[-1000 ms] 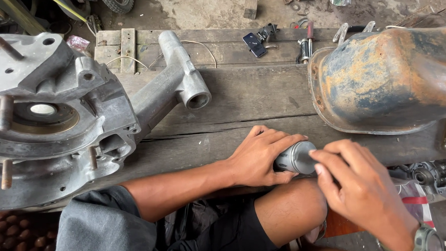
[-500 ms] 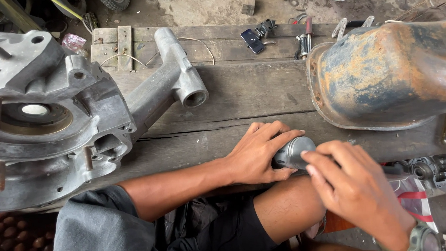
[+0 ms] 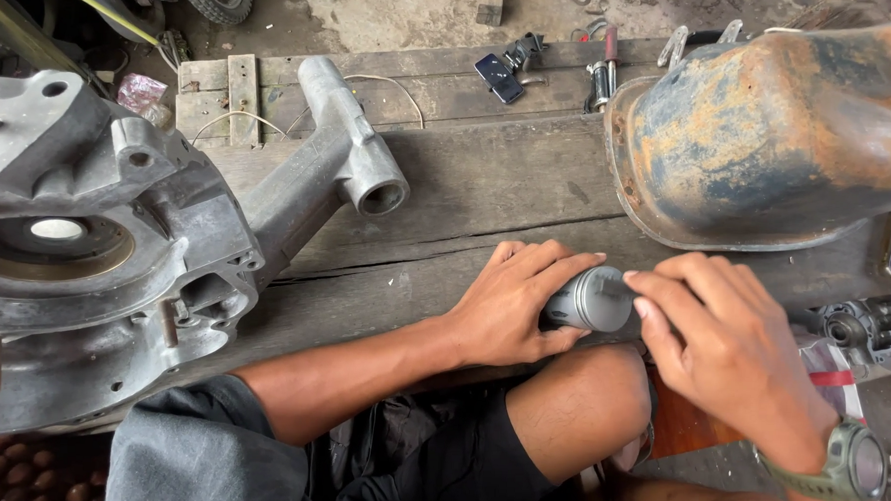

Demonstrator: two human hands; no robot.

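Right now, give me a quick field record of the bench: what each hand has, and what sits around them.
left hand: wrapped around a small grey metal cylinder, fingers over its top
right hand: fingertips on the cylinder's end; green wristwatch on the wrist
surface: worn wooden plank bench
left of hands: large grey cast engine casing with a tubular arm
upper right: rusty blue fuel tank, lying on the bench
far edge: small dark tools, too small to identify
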